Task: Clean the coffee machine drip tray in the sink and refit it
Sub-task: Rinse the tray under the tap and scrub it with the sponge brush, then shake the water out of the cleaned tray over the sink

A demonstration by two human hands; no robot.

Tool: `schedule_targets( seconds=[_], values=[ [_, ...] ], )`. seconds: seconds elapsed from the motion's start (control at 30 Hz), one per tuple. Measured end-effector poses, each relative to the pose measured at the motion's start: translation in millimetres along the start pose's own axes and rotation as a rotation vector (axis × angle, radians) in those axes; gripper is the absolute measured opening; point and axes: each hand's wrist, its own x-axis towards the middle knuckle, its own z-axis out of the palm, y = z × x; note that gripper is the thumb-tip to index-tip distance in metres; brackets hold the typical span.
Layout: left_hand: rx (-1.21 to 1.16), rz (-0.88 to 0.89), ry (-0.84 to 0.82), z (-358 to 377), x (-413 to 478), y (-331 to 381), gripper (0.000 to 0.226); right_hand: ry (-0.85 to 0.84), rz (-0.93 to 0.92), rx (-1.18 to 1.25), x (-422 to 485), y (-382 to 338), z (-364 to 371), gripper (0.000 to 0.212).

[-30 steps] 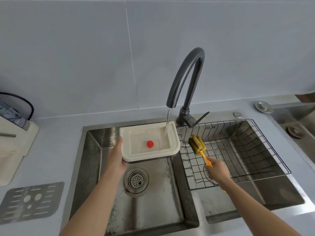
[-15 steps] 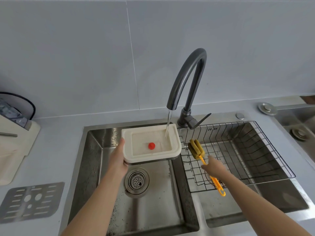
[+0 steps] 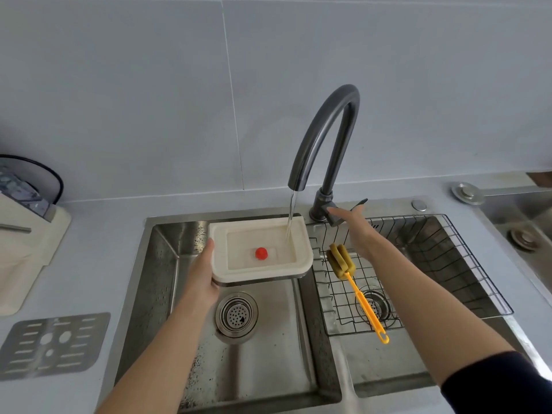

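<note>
My left hand (image 3: 203, 274) grips the left edge of the cream drip tray (image 3: 219, 255), held level over the left sink basin (image 3: 268, 348). A red float (image 3: 261, 253) sits in the tray's middle. Water runs from the dark curved tap (image 3: 325, 135) into the tray's far right corner. My right hand (image 3: 357, 225) is at the tap's lever (image 3: 360, 203), fingers spread and holding nothing. The yellow sponge brush (image 3: 355, 289) lies loose in the wire rack (image 3: 448, 264) over the right basin.
The tray's metal grille (image 3: 50, 345) lies on the counter at the lower left. The cream coffee machine (image 3: 27, 243) stands at the left edge. A drain strainer (image 3: 236, 315) sits below the tray. A second sink (image 3: 522, 222) lies at the far right.
My right hand let go of the yellow brush, which now lies in the rack, and moved up to the tap lever. The tray stays under the running water.
</note>
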Motion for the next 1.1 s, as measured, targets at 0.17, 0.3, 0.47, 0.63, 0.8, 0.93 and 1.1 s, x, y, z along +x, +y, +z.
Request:
schedule_targets(
  seconds=[0.17,0.3,0.47,0.63,0.8,0.93,1.1],
  values=[
    [0.007,0.016,-0.006,0.1,-3.8,2.0,0.026,-0.019,-0.009,0.086,7.2,1.3,3.2,0.102],
    [0.0,0.015,-0.008,0.4,-3.1,2.6,0.034,-0.021,-0.014,0.06,10.3,2.6,-0.1,0.099],
    [-0.034,0.023,0.003,4.3,-10.6,6.1,0.024,-0.047,-0.013,-0.001,14.5,-4.7,-4.9,0.097],
    [-0.038,0.01,0.01,2.7,-16.0,8.0,0.026,-0.066,0.013,-0.124,10.5,-10.5,-8.4,0.104],
    [-0.029,0.017,0.015,-0.8,-22.3,11.8,0.031,-0.179,-0.056,-0.239,-14.4,-4.7,9.8,0.114],
    [-0.017,0.02,0.022,-5.5,-25.7,16.7,0.031,-0.387,-0.199,-0.418,-42.9,17.3,31.9,0.122],
    [-0.008,0.027,0.016,-13.3,-30.4,23.5,0.024,-0.515,-0.329,-0.453,-55.2,37.6,45.3,0.136]
  ],
)
